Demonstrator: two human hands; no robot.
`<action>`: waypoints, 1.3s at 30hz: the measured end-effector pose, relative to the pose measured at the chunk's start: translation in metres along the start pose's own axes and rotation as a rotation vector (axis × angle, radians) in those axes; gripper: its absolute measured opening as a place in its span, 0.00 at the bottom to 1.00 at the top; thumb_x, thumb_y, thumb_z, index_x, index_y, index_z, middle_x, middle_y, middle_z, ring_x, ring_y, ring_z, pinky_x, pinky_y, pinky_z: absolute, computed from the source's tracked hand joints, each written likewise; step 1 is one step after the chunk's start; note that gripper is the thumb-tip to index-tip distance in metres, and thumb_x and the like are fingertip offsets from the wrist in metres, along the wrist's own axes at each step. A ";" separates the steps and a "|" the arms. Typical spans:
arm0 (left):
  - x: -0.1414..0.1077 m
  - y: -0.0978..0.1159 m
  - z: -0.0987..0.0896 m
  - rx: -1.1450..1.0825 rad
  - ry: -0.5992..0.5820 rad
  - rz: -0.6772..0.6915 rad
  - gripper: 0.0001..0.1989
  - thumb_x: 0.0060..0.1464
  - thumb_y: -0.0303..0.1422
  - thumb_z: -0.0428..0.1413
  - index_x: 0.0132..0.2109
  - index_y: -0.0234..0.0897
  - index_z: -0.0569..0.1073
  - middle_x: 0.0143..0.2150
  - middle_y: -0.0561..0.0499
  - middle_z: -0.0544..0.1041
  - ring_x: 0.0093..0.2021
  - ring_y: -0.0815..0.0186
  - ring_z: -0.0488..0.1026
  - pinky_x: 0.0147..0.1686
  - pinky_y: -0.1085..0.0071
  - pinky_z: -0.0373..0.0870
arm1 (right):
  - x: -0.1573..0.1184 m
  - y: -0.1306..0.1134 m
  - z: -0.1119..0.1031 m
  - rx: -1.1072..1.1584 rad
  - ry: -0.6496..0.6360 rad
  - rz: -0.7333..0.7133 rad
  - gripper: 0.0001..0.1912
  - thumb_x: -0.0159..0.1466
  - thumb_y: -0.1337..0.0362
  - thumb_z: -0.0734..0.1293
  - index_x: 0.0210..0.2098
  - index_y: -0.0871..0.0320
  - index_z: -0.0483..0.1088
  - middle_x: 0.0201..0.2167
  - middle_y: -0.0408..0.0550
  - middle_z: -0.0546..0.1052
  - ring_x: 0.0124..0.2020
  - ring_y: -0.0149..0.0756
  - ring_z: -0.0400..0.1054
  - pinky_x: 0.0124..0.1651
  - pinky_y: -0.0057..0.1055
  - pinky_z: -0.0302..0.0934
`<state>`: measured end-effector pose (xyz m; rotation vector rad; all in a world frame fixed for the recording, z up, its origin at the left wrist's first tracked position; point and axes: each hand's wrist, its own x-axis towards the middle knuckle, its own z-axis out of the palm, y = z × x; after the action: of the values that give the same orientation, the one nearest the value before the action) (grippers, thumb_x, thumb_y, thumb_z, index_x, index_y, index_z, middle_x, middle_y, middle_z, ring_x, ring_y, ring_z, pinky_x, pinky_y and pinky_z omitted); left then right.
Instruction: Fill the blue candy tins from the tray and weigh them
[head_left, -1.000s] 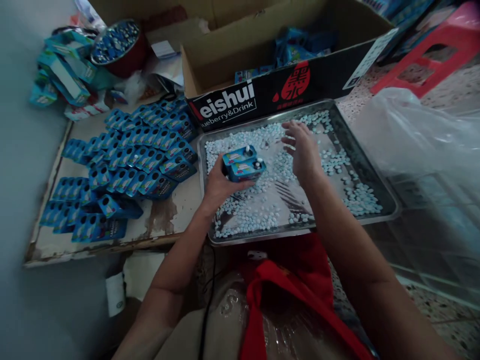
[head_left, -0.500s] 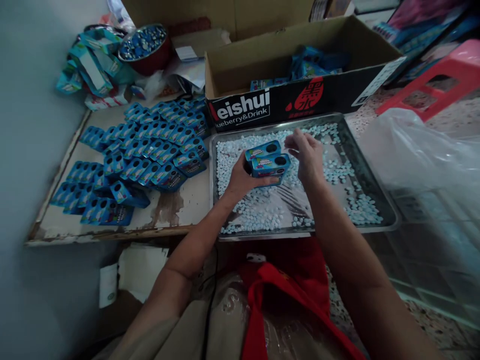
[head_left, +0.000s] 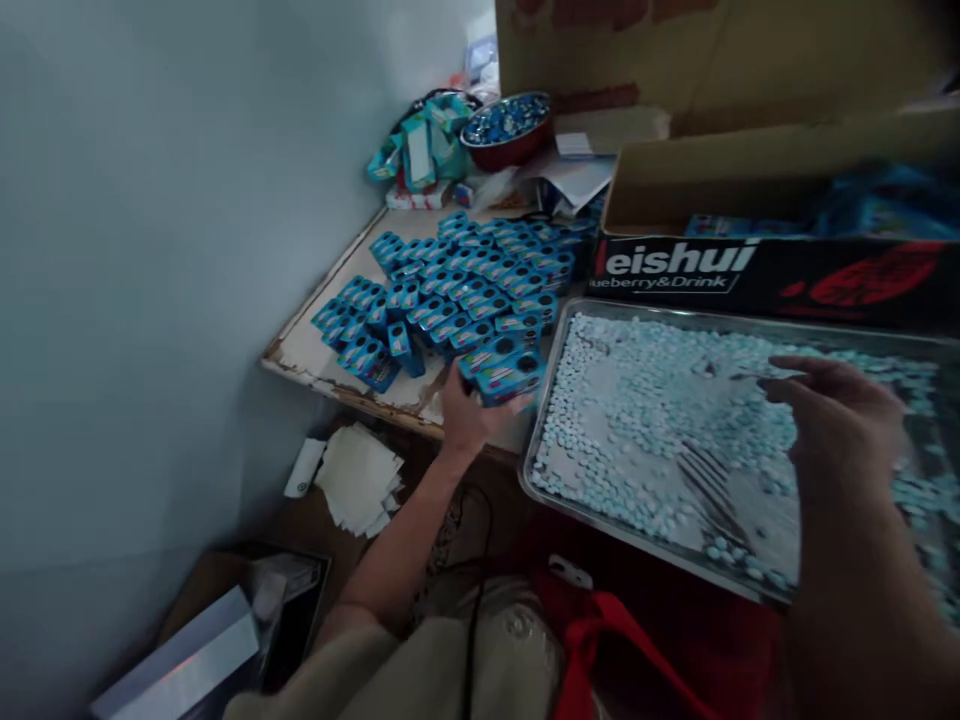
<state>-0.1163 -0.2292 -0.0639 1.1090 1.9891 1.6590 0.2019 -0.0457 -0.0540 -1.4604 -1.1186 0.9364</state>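
My left hand point(head_left: 471, 418) is closed around two small blue boxes point(head_left: 511, 374) with dark round holes on top. It holds them side by side at the front edge of a large group of similar blue boxes point(head_left: 457, 285) on the worn white table. Over the metal tray point(head_left: 645, 543), my right hand point(head_left: 847, 420) hovers with its index finger and thumb stretched to the left, a little apart. I see nothing held between them. Many pale blue candy tablets point(head_left: 592, 455) lie spread across the tray.
A black-fronted cardboard box point(head_left: 675, 265) stands behind the tray with blue packs inside. At the back are a red bowl point(head_left: 510, 152) of blue-wrapped pieces and opened turquoise cartons point(head_left: 418, 150). Below the table edge lie white papers point(head_left: 360, 480) and a box point(head_left: 187, 650).
My left hand has carried the two boxes from above the tray to the group of boxes. My right hand has moved away from them and stays over the tray. The view has swung left.
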 end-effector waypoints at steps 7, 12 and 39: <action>0.026 -0.078 -0.061 0.146 0.169 -0.094 0.42 0.34 0.45 0.83 0.52 0.41 0.73 0.48 0.48 0.85 0.53 0.49 0.85 0.59 0.51 0.83 | -0.029 0.010 0.041 -0.084 -0.246 -0.304 0.26 0.56 0.42 0.81 0.49 0.40 0.74 0.42 0.57 0.80 0.39 0.54 0.75 0.48 0.59 0.67; 0.037 -0.093 -0.056 0.201 0.188 -0.099 0.62 0.28 0.34 0.85 0.70 0.41 0.65 0.71 0.34 0.74 0.75 0.38 0.72 0.75 0.44 0.70 | -0.074 -0.002 0.120 -0.465 -0.741 -0.657 0.34 0.69 0.44 0.72 0.69 0.52 0.71 0.61 0.68 0.80 0.58 0.66 0.77 0.63 0.64 0.70; 0.141 -0.100 -0.030 0.197 0.198 -0.018 0.67 0.29 0.21 0.83 0.75 0.45 0.61 0.71 0.37 0.75 0.73 0.38 0.74 0.76 0.42 0.69 | -0.020 -0.041 0.272 -0.980 -0.724 -0.552 0.63 0.62 0.55 0.85 0.86 0.49 0.52 0.76 0.69 0.62 0.61 0.63 0.79 0.63 0.48 0.73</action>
<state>-0.2630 -0.1497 -0.1178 1.0213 2.3221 1.6487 -0.0682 0.0078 -0.0596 -1.3836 -2.6151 0.5021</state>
